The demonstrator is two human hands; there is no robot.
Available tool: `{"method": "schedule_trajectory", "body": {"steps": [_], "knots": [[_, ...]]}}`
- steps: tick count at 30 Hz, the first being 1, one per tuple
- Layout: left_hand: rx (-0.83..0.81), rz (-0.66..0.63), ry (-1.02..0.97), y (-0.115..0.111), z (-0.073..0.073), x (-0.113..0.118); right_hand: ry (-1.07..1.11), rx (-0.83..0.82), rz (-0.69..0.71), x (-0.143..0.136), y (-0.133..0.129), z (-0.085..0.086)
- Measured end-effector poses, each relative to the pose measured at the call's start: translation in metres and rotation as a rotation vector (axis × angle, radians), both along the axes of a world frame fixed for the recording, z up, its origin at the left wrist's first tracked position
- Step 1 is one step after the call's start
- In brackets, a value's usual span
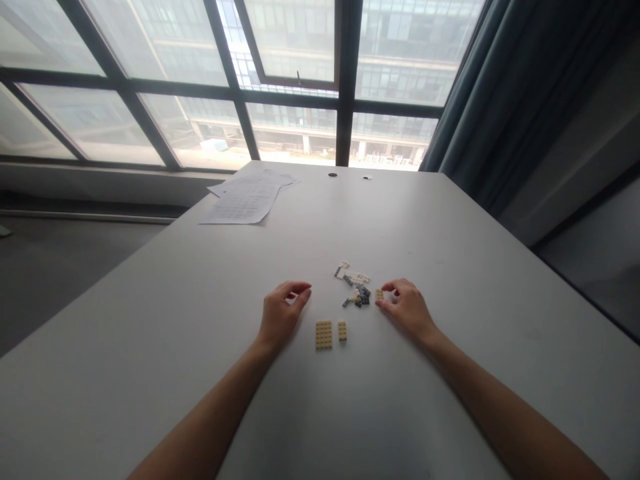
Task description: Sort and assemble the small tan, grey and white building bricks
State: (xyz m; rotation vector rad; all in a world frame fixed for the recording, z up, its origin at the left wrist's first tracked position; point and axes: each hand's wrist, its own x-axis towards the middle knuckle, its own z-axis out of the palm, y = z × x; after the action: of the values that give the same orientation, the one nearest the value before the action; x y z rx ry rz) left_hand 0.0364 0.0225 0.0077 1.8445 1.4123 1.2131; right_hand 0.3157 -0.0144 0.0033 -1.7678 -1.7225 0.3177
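So the landmark here is the tan studded plate [323,335], lying flat on the white table [225,393], long axis running pretty much straight from the person toward the window [295,127]. Just to the right of that plate is a narrower tan brick [342,331], lined up almost parallel with it, with a small gap between them. The small tan piece [379,295] is farther out and to the right of the plate, and its long axis also looks to run roughly away from the person. The right hand [407,310] has that one, thumb and fingertip clamped on it, one at the near end and one at the far end. The left hand [281,312] sits to the left of the plate and a bit beyond it, holding nothing, thumb and index tips really close; can't tell if they actually touch. Beyond the plate and a bit right there's a loose jumble of dark gray pieces [364,297] and white pieces [358,278], pointing all sorts of ways. Way past the plate, off to the left, some printed sheets [243,200] overlap each other, and a dark curtain [480,100] hangs far off to its right.
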Motion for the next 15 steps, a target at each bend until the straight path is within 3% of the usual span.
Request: {"method": "schedule_trajectory", "body": {"steps": [8, 12, 15], "knots": [[-0.012, 0.019, -0.015, 0.001, -0.005, 0.002, -0.028, 0.008, 0.089, -0.016, 0.001, 0.004], [-0.009, 0.021, -0.017, 0.0, -0.004, 0.002, -0.162, 0.038, 0.22, -0.039, 0.0, 0.009], [-0.006, 0.023, -0.014, -0.001, -0.005, 0.002, -0.288, 0.038, 0.237, -0.053, 0.004, 0.008]]}}
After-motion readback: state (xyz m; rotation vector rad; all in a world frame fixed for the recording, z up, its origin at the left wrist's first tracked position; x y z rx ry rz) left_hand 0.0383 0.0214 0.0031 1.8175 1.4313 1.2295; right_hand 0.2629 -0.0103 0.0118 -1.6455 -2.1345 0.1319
